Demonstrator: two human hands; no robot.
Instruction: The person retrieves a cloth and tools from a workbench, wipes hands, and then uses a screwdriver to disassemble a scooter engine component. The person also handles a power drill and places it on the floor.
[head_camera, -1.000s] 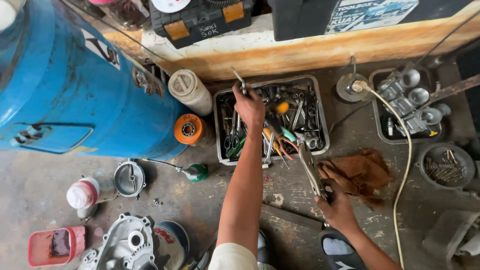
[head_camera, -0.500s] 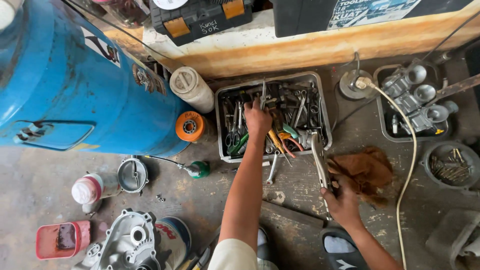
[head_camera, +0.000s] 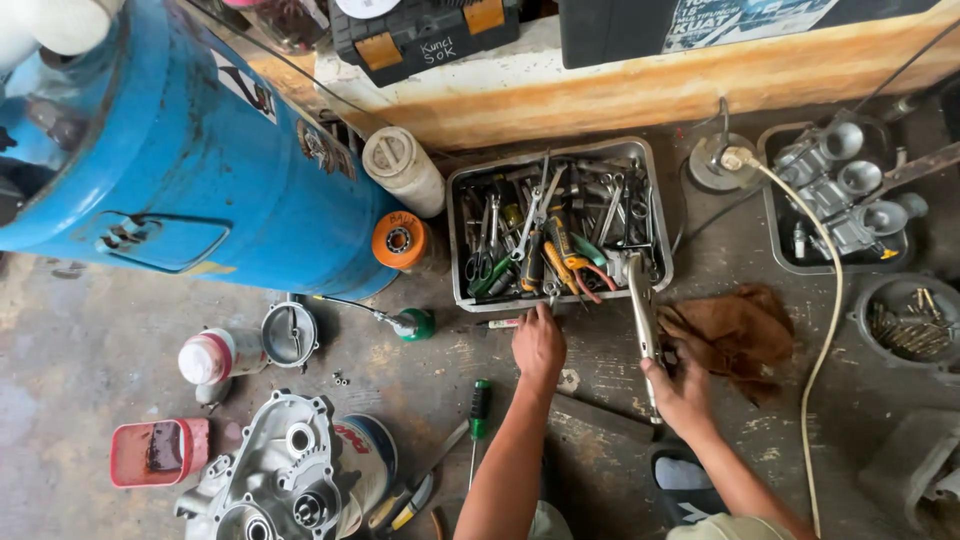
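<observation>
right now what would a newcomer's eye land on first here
The big blue drum fills the upper left and dominates the floor. In the middle sits a grey tray of tools crammed with wrenches and pliers; the left hand is at its front edge, while the right hand holds a long metal tool beside a brown rag.

Bare floor (head_camera: 600, 350) is left open between the left hand (head_camera: 538, 345) and the right hand (head_camera: 682, 392). Ahead, passage is blocked by the crowded tool tray (head_camera: 459, 245). The right side is taken by a brown rag (head_camera: 735, 335) and a white cable (head_camera: 826, 330); the left by a green-handled screwdriver (head_camera: 478, 412).
</observation>
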